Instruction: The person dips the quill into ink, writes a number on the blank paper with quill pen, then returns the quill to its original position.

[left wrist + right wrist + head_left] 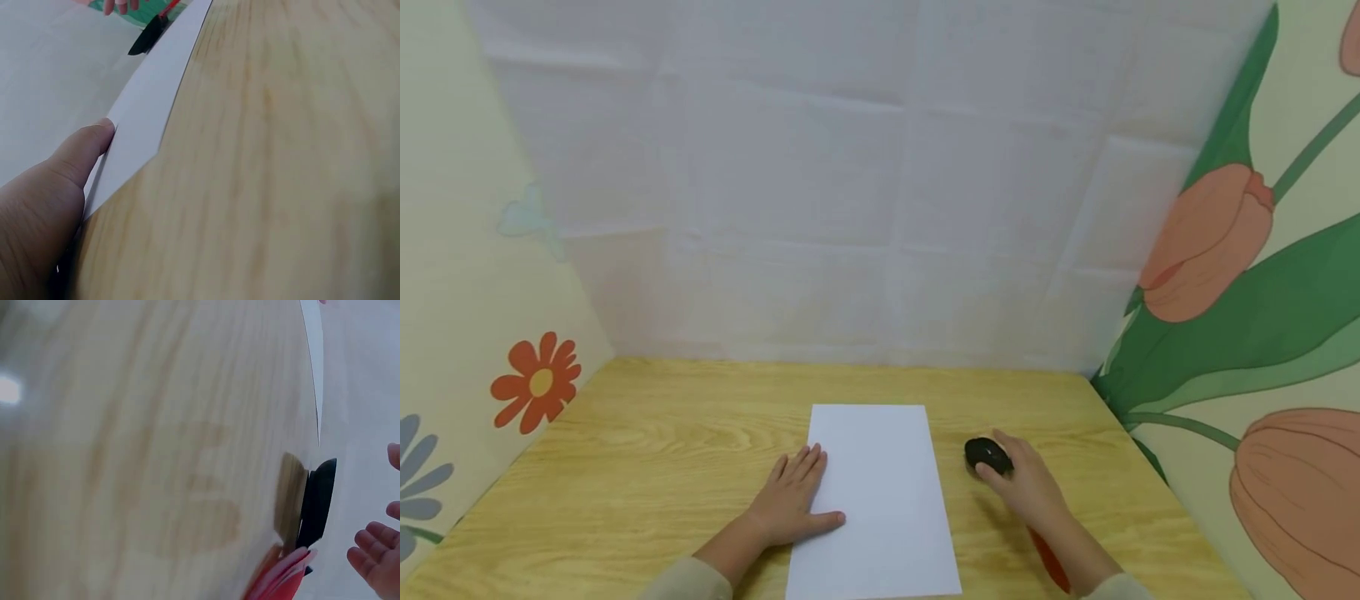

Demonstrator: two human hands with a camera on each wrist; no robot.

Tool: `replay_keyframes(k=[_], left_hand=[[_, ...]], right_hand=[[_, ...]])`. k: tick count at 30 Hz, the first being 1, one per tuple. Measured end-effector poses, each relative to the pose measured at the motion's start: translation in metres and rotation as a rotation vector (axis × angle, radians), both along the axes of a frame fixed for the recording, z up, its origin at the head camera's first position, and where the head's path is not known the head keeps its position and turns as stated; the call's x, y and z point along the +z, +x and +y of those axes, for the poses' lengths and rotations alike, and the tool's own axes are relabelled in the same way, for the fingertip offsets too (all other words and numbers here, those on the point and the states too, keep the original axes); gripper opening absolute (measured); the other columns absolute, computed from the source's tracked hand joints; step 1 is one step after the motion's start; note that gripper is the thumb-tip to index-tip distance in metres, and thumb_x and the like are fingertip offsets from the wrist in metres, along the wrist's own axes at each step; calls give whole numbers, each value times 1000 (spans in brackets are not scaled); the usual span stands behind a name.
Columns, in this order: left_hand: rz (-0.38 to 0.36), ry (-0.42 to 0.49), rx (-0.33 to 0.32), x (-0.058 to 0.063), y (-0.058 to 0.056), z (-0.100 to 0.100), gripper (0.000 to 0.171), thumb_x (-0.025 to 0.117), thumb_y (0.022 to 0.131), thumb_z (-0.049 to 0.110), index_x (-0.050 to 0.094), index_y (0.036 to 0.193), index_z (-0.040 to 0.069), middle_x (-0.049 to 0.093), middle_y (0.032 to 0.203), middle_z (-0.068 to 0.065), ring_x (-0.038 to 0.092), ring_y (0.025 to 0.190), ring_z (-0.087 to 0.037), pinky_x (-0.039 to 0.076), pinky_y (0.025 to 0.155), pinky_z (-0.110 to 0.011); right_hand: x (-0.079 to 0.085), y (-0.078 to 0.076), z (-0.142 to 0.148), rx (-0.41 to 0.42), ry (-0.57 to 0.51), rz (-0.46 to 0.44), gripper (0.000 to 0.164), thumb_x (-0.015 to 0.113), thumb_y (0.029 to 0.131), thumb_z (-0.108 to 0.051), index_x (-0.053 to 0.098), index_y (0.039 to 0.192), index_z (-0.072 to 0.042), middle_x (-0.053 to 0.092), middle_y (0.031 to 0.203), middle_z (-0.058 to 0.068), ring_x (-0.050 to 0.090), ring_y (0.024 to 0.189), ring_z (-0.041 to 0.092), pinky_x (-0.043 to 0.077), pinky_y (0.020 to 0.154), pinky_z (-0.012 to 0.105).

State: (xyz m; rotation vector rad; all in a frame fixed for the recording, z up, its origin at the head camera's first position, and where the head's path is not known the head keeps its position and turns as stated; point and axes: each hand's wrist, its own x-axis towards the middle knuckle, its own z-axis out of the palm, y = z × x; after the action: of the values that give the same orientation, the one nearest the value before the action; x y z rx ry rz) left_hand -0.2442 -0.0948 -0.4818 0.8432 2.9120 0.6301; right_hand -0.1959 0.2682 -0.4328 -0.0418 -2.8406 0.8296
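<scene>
A blank white sheet of paper [887,483] lies on the wooden table. My left hand [790,502] rests flat at its left edge, fingers straight and spread, with the thumb on the sheet. To the right of the paper is a tool with a black, rounded head [987,455] and a red handle [1049,563], partly hidden under my right hand [1028,483] and forearm. In the right wrist view, the right hand [380,556] hovers apart from the black head [319,503], its fingers extended. The tool's exact kind cannot be told.
The wooden table [700,442] meets a creased white sheet [820,183] hanging at the back. Patterned side walls stand left and right, with a red flower [540,383] on one and large tulips [1210,242] on the other.
</scene>
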Motion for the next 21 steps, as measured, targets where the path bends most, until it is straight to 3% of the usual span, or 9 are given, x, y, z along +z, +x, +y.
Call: replay_keyframes(k=[10,21], left_hand=[[-7,-7,-7,0,-1,-1,106,58,83,69,30,149,-8,25,159,-25,19,149,-41,8,119,-62],[-10,-49,12,0,-1,0,103,56,84,70,30,150,-5,24,160,-22,18,151,-37,9,120,-61]], right_hand=[[-4,4,23,-35,-31,-42,63,69,91,-36,50,141,-4,54,133,25,59,111,40,52,88,53],[-13,1,40,-74,-54,-97,60,71,90,-35,54,138,-2,62,114,18,61,98,30,53,76,41]])
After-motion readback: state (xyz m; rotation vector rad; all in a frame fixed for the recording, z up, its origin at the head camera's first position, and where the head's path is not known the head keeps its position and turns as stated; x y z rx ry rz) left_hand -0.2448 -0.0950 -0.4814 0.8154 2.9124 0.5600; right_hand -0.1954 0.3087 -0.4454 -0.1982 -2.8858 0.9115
